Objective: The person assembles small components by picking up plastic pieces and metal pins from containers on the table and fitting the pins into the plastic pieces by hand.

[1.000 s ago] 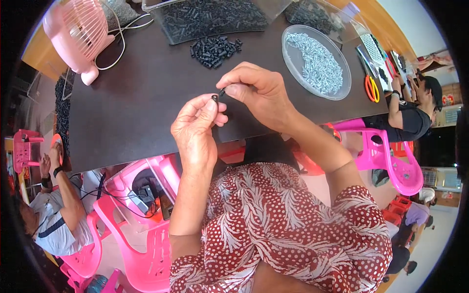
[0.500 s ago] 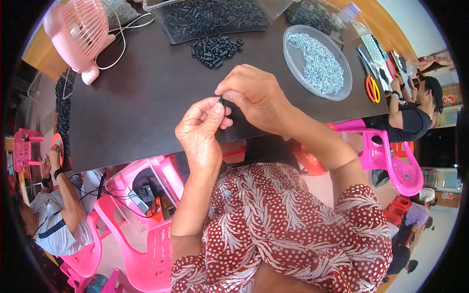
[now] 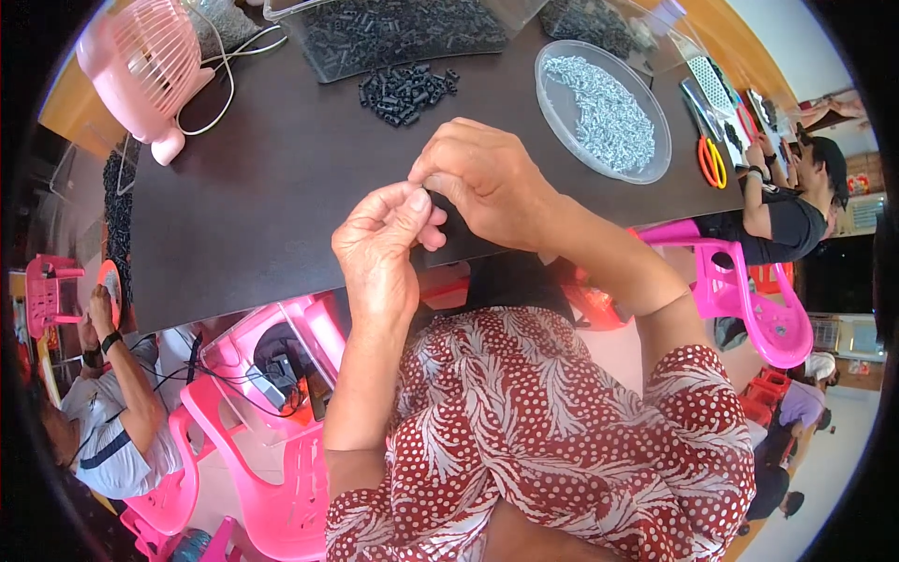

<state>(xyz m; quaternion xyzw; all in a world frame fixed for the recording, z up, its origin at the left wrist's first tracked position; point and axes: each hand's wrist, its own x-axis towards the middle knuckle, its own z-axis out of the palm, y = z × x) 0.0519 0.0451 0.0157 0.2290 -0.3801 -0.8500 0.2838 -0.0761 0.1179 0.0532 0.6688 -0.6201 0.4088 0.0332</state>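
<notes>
Over the near part of the dark table, my left hand [image 3: 379,239] and my right hand [image 3: 482,183] meet at the fingertips. Thumb and fingers of the left are closed on a small black plastic part [image 3: 426,192], of which only a dark sliver shows. My right thumb and forefinger pinch at the same spot, and whatever lies between them is hidden. Beyond the hands is a loose pile of short black plastic pieces [image 3: 405,95]. To the right, a round clear tray [image 3: 560,126] carries many small silvery metal pieces [image 3: 613,117].
A clear bin [image 3: 403,42] of black pieces stands at the back. The pink fan [image 3: 140,70] and its white cord are far left. Orange-handled scissors [image 3: 712,164] lie at the right edge. People sit at both sides; pink chairs [image 3: 290,487] stand below the table.
My fingertips have drawn closer together, covering most of the black part that showed between them before. The whole view has shifted slightly.
</notes>
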